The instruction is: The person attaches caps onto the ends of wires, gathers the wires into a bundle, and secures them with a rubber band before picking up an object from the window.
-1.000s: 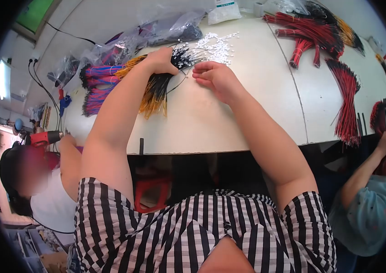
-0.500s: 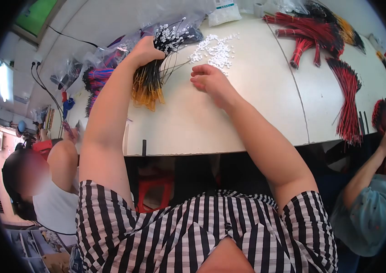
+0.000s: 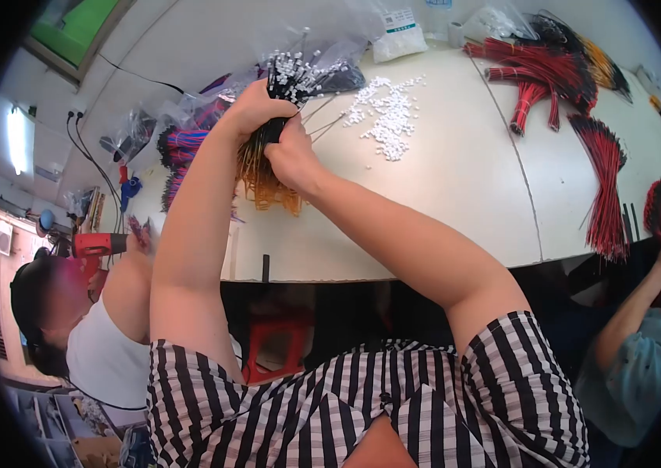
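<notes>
A bundle of black-and-yellow wires [image 3: 268, 186] stands over the table, with small white connectors [image 3: 299, 74] clustered at its upper ends. My left hand [image 3: 262, 109] wraps round the bundle just below the connectors. Right beneath it, my right hand [image 3: 291, 156] is closed against the black part of the wires, its fingertips partly hidden. A few single wires [image 3: 326, 125] stick out to the right of the bundle. Many loose white connectors [image 3: 393, 129] lie scattered on the table to the right of both hands.
Red-and-black wire bundles [image 3: 603, 187] lie on the right of the table [image 3: 455, 210]. Purple-and-blue wires [image 3: 182, 148] and plastic bags are at the left. A bag of white pieces [image 3: 399, 39] stands behind. One person at left has a red heat gun [image 3: 96, 246] nearby; another sits at right.
My right hand has moved left from beside the loose connectors and now grips the bundle below my left hand. The whole view has shifted slightly.
</notes>
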A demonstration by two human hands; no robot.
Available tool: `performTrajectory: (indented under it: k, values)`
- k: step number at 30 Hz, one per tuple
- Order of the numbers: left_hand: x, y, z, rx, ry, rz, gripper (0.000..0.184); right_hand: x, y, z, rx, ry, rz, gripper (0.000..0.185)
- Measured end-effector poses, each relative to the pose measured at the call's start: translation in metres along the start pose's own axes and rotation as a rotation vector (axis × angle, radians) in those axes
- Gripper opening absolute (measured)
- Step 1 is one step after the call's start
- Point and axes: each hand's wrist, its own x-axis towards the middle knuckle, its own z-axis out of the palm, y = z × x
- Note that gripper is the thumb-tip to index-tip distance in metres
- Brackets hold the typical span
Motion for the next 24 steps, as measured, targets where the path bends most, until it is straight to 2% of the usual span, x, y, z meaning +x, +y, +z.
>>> performTrajectory:
  k: [3, 6, 7, 8, 9, 11, 12, 14, 16, 18, 19, 21, 22, 24]
  values:
    - [-0.011, 0.003, -0.015, -0.438, -0.137, -0.059, 0.029, 0.002, -0.011, -0.003, -0.144, -0.035, -0.017, 0.064]
    - [-0.022, 0.012, -0.008, -0.454, -0.042, 0.010, 0.027, 0.007, -0.013, -0.005, -0.227, -0.102, -0.066, 0.065]
    - [-0.023, 0.011, -0.007, -0.459, -0.045, 0.009, 0.027, 0.003, -0.011, -0.007, -0.197, -0.136, -0.158, 0.062]
    - [-0.023, 0.008, -0.007, -0.377, 0.039, 0.028, 0.026, -0.001, -0.008, -0.010, -0.169, -0.172, -0.246, 0.060]
    - [-0.023, 0.005, -0.007, -0.294, 0.125, 0.047, 0.025, -0.004, -0.011, -0.017, -0.175, -0.173, -0.241, 0.060]
    - [-0.021, -0.006, -0.005, -0.352, 0.194, 0.072, 0.024, -0.004, -0.023, -0.039, 0.174, -0.467, -0.180, 0.058]
    - [-0.023, -0.010, -0.005, -0.400, 0.259, 0.099, 0.023, 0.000, -0.021, -0.051, 0.217, -0.470, -0.112, 0.054]
    - [-0.032, -0.011, -0.008, -0.456, 0.279, 0.113, 0.023, 0.024, -0.012, -0.089, -0.283, -0.248, -0.433, 0.036]
    - [-0.043, 0.001, -0.011, -0.696, 0.265, 0.146, 0.021, 0.022, -0.038, -0.123, -0.704, -0.102, -0.114, 0.020]
    - [-0.042, 0.009, -0.012, -0.651, 0.249, 0.167, 0.020, 0.034, -0.030, -0.130, -0.927, -0.146, -0.084, 0.017]
    - [-0.040, 0.013, -0.012, -0.492, 0.266, 0.159, 0.021, 0.039, -0.019, -0.130, -0.926, -0.146, -0.082, 0.017]
    - [-0.039, 0.018, -0.012, -0.291, 0.310, 0.221, 0.021, 0.049, -0.001, -0.124, -1.337, -0.170, -0.596, 0.015]
    - [-0.041, 0.021, -0.014, -0.284, 0.313, 0.228, 0.021, 0.055, 0.004, -0.122, -1.334, -0.162, -0.603, 0.015]
    - [-0.049, 0.022, -0.018, -0.437, 0.310, 0.159, 0.020, 0.064, 0.013, -0.117, -1.535, -0.249, -0.701, 0.011]
